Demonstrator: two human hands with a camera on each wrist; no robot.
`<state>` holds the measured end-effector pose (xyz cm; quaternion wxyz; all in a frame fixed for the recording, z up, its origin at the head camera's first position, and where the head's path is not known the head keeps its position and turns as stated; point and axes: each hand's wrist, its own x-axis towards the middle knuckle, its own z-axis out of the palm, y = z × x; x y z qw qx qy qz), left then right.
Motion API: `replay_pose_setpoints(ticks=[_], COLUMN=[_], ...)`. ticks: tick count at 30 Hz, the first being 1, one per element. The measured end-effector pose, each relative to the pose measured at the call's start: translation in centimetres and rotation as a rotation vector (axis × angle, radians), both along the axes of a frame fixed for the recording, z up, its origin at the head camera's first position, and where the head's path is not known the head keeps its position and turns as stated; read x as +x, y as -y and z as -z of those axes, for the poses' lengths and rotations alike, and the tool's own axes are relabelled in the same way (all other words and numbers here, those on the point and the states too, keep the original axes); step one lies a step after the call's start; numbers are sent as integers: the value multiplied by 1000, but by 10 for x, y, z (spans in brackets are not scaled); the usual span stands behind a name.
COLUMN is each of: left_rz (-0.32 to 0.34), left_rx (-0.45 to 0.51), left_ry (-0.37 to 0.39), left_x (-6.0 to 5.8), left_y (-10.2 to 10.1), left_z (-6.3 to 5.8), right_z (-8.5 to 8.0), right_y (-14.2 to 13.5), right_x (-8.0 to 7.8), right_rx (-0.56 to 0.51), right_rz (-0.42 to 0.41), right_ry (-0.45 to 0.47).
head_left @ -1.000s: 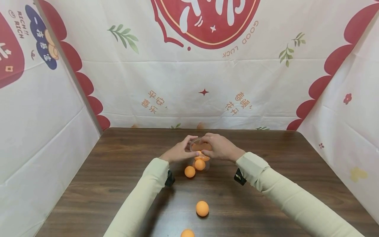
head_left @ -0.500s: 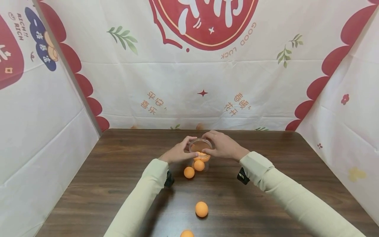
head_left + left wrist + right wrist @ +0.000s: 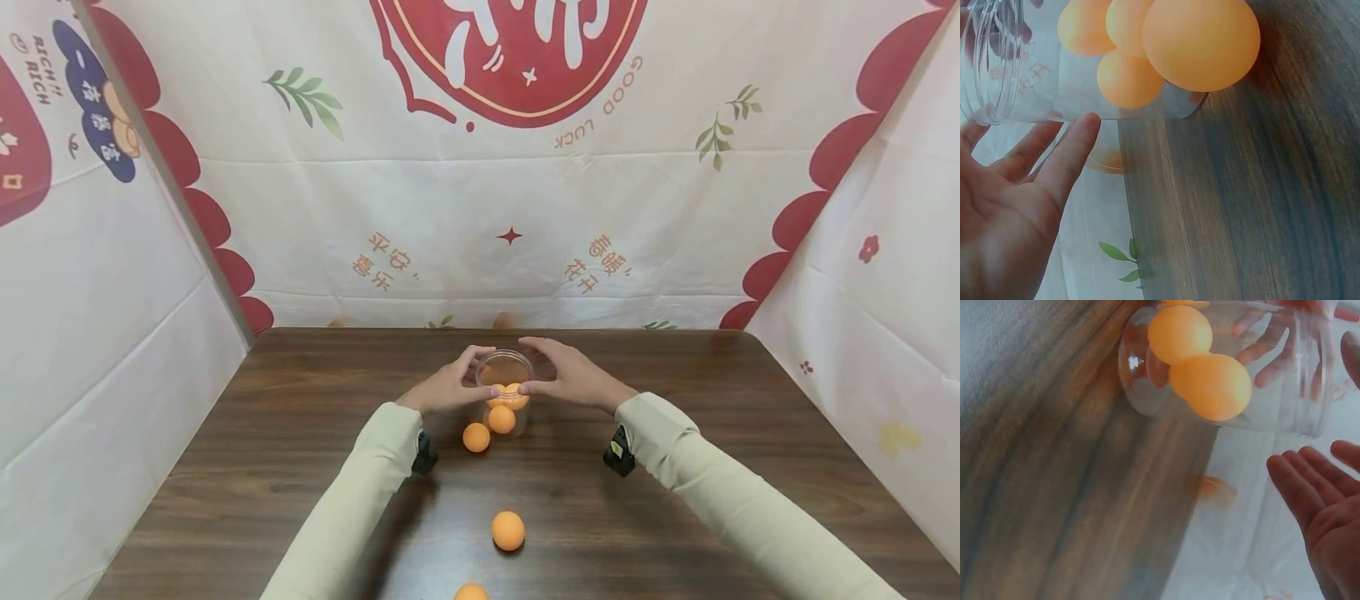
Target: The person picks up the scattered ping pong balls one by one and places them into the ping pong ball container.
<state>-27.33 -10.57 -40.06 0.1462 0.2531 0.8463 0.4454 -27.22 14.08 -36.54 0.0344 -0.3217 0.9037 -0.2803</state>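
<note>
A clear jar (image 3: 504, 371) stands upright near the table's far side, with several orange ping-pong balls (image 3: 502, 420) inside it. My left hand (image 3: 448, 387) holds the jar near its rim, thumb in front and fingers round the left side. In the left wrist view, fingers of the left hand (image 3: 1016, 206) lie against the clear wall. My right hand (image 3: 576, 377) is spread at the jar's right side. The right wrist view has the right hand (image 3: 1329, 506) a small gap away from the jar (image 3: 1272, 412), holding nothing.
One loose ping-pong ball (image 3: 476, 437) lies close to the jar's front left. Another ball (image 3: 508, 531) rests nearer on the brown wooden table (image 3: 637, 517), and a third ball (image 3: 471, 592) is cut off at the bottom edge. Printed white cloth (image 3: 420, 200) hangs behind the table.
My right hand has drawn back from the jar's rim to the right, its fingers opening out. The left hand stays at the jar. The balls keep their places.
</note>
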Motion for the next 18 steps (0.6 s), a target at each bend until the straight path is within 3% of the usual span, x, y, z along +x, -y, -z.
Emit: replay_pose_setpoints(ticks=[9, 18], left_rz=[23, 18], left_rx=[30, 18], left_ry=[16, -5], left_x=[0, 2], left_y=[2, 3], left_z=[0, -1], right_z=[16, 23], right_y=[-2, -1], right_x=[2, 1], right_rx=[-184, -216], right_rz=[-30, 44], right_ry=[103, 146])
